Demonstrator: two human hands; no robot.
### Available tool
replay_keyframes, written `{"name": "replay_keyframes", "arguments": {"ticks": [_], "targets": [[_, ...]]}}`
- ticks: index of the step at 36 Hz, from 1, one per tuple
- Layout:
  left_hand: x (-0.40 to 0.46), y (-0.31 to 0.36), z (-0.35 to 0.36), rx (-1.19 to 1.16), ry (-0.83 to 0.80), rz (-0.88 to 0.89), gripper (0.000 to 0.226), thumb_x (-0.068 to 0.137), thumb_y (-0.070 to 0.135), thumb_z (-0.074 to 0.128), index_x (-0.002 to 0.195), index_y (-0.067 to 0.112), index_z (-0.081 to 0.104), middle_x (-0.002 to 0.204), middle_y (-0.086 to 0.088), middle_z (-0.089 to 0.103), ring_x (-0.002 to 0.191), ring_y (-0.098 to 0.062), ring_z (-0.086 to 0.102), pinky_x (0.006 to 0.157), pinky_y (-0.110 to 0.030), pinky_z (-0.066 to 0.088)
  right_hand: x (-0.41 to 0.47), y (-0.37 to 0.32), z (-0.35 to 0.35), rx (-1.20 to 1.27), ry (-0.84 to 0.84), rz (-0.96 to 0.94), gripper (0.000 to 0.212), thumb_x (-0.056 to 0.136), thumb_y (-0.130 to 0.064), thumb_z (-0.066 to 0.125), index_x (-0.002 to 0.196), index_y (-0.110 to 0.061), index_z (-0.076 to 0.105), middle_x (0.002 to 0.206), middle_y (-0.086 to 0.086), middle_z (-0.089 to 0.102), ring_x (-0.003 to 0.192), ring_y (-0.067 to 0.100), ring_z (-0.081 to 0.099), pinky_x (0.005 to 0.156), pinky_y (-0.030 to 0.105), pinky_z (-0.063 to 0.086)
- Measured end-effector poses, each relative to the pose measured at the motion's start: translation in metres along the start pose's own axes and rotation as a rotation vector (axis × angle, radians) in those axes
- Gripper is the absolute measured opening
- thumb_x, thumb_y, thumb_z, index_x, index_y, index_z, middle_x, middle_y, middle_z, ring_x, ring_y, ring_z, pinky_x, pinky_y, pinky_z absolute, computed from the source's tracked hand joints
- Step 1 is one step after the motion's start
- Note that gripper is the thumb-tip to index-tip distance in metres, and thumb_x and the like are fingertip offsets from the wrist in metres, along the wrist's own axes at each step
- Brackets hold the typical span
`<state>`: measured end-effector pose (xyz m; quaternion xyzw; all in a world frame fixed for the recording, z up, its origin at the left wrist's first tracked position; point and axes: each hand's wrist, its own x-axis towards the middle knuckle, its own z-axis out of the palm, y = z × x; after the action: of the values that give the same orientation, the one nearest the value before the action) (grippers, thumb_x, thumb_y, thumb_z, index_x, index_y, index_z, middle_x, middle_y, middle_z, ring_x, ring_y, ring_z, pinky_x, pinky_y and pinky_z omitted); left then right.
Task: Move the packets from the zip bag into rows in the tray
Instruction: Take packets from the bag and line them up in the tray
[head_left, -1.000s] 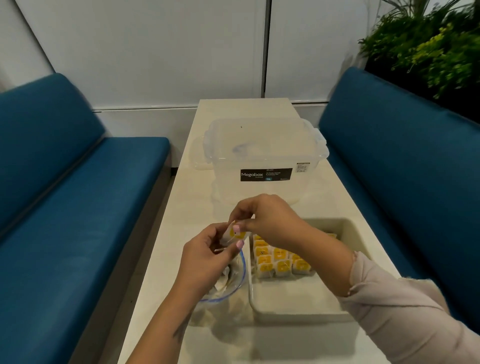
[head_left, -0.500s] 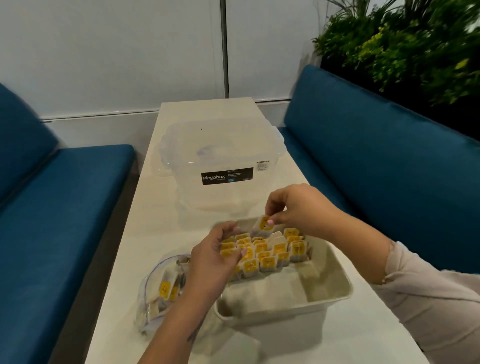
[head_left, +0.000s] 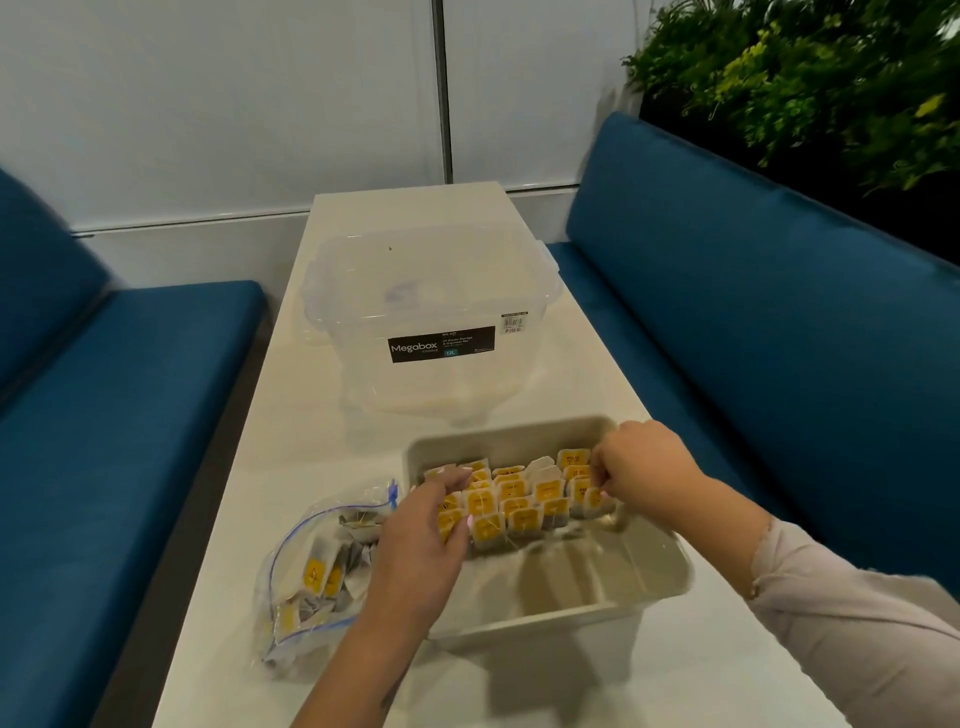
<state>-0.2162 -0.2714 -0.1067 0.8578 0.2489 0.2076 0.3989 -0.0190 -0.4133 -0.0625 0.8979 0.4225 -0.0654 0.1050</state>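
Observation:
A beige tray (head_left: 613, 597) sits on the table near me. Several yellow-labelled packets (head_left: 524, 499) stand in rows in its far half. My left hand (head_left: 426, 535) rests with spread fingers on the left end of the rows. My right hand (head_left: 639, 467) is at the right end, fingers curled and pinching a packet (head_left: 595, 500) in the rightmost row. To the left of the tray lies a clear zip bag (head_left: 306, 577) with a blue seal, with several more packets inside it.
A clear lidded Megabox storage box (head_left: 431, 317) stands beyond the tray on the pale table (head_left: 332, 431). Blue benches (head_left: 119, 415) flank the table on both sides. Green plants (head_left: 810, 78) rise behind the right bench.
My right hand carried a packet from above the bag to the tray's right end. My left hand moved from the bag to the left side of the rows. The camera view shifted.

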Motion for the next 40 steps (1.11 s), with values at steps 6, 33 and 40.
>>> {"name": "replay_keyframes", "arguments": {"ticks": [6,33,40], "targets": [[0.001,-0.001,0.002,0.0,-0.003,-0.017,0.045,0.083,0.008,0.067,0.119,0.033,0.055,0.115,0.017,0.062,0.109,0.004,0.054,0.088,-0.004,0.035,0.007,-0.001,0.025,-0.036,-0.014,-0.013,0.017,0.084,-0.019,0.056,0.088,-0.024,0.072,0.088,-0.001,0.066,0.08,0.02,0.054,0.074,0.029,0.047],[0.0,0.002,0.0,-0.007,0.029,-0.009,0.046,0.083,0.005,0.065,0.116,0.036,0.056,0.112,0.019,0.061,0.107,0.004,0.054,0.089,-0.008,0.038,0.004,-0.003,0.02,0.014,0.058,-0.035,0.02,0.085,-0.025,0.059,0.101,-0.03,0.069,0.089,-0.002,0.061,0.082,0.017,0.051,0.072,0.025,0.042],[-0.004,0.003,-0.029,-0.014,0.147,0.002,0.05,0.085,0.001,0.061,0.106,0.045,0.055,0.114,0.019,0.062,0.11,0.006,0.052,0.095,-0.011,0.041,0.013,-0.025,-0.009,0.156,0.191,-0.107,0.024,0.079,-0.038,0.068,0.103,-0.034,0.068,0.09,-0.008,0.063,0.086,0.015,0.052,0.069,0.025,0.036]]}}
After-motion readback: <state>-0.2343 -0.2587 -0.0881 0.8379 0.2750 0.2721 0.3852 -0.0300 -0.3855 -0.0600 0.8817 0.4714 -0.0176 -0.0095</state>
